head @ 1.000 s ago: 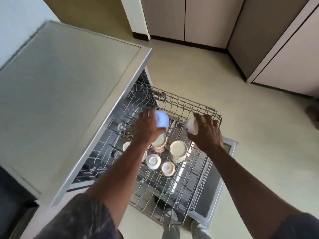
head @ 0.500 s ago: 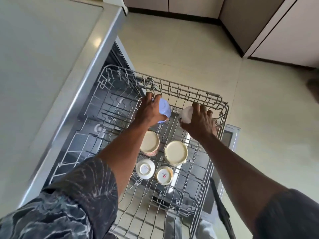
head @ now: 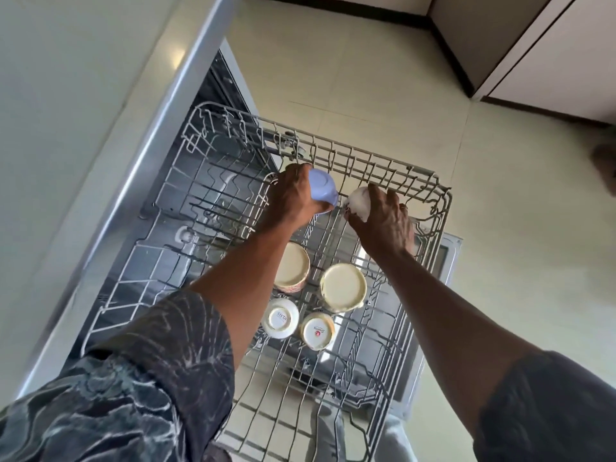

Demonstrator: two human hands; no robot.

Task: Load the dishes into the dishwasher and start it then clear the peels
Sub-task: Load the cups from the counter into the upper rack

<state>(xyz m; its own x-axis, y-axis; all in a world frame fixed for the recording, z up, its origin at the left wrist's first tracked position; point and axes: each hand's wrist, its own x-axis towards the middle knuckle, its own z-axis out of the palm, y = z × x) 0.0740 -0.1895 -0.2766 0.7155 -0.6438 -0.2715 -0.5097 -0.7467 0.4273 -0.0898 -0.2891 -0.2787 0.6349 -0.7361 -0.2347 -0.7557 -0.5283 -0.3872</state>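
Lavender cup [head: 322,192] and white cup [head: 359,204] stay gripped upside down in the curled fingers of the left hand [head: 293,203] and right hand [head: 388,223], still above the far end of the dishwasher rack [head: 445,211].

- A wire rack [head: 383,166] is drawn out.
- Two large cream cups [head: 343,286] are set inverted mid-rack.
- Two small cups [head: 280,318] are set beside them at 6 o'clock.

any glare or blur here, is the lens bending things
Head view: a glare spot sits on the counter edge; the white cup in the right hand is nearly washed out, the lilac cup in the left hand is not; the wide lens stretches the patterned sleeve at the bottom; a dark shape at the right border is blurred.
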